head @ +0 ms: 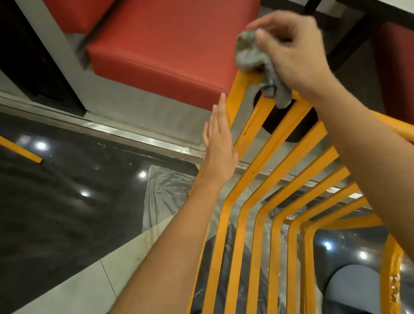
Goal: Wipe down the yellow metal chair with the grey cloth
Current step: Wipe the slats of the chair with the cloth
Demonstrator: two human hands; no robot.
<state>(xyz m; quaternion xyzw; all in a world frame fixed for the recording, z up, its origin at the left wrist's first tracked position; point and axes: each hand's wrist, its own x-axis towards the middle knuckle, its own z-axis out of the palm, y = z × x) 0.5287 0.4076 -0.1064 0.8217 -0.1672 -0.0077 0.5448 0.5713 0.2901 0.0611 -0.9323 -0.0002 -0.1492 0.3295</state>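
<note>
Cloth (258, 62), grey and bunched, lies on the yellow chair's (259, 174) top corner, pinched in your right hand's (294, 53) curled fingers. Your left hand (218, 145), fingers straight and together, rests flat against the chair's outer slat.

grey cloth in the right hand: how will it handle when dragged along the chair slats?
Likely floppy: the grey cloth bunches in the right hand, its loose tail drooping over the yellow chair top rail. Probably light. It may snag in the gaps between slats. The left hand lies flat against the frame's side.
</note>
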